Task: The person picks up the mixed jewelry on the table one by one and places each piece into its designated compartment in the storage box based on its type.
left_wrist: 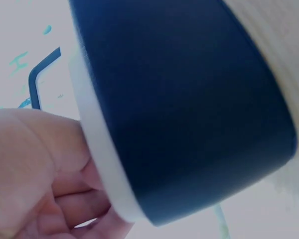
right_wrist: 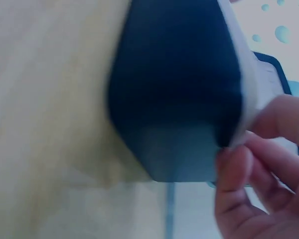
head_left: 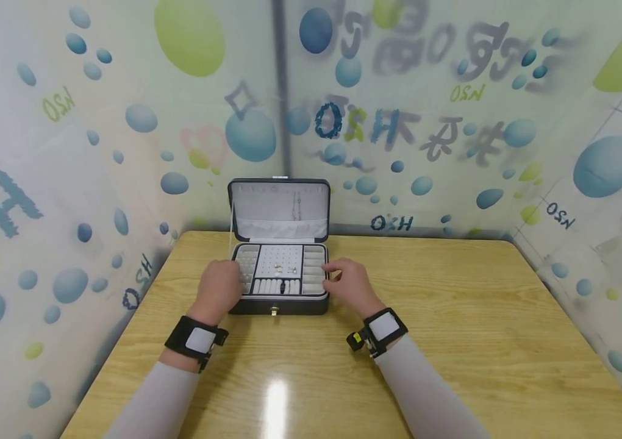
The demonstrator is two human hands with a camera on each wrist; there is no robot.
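A dark jewelry box [head_left: 256, 306] with a pale lining stands on the table, its lid [head_left: 278, 210] raised at the back. My left hand [head_left: 220, 286] grips its left rim, fingers curled over the edge; in the left wrist view they lie along the white inner rim [left_wrist: 107, 169]. At the opposite side, my right hand [head_left: 352, 283] pinches the right rim with thumb and fingers near the front corner. Inside are side compartments, a dotted panel [head_left: 272, 255] with small earrings, and ring rolls holding a dark ring-like piece [head_left: 283, 286]. Some left fingertips are hidden inside.
Thin chains [head_left: 297, 206] hang inside the lid. A strap [head_left: 231, 222] joins lid and box on the left. The wooden table [head_left: 443, 305] extends far to the right. A printed curtain [head_left: 399, 164] stands close behind and at both sides.
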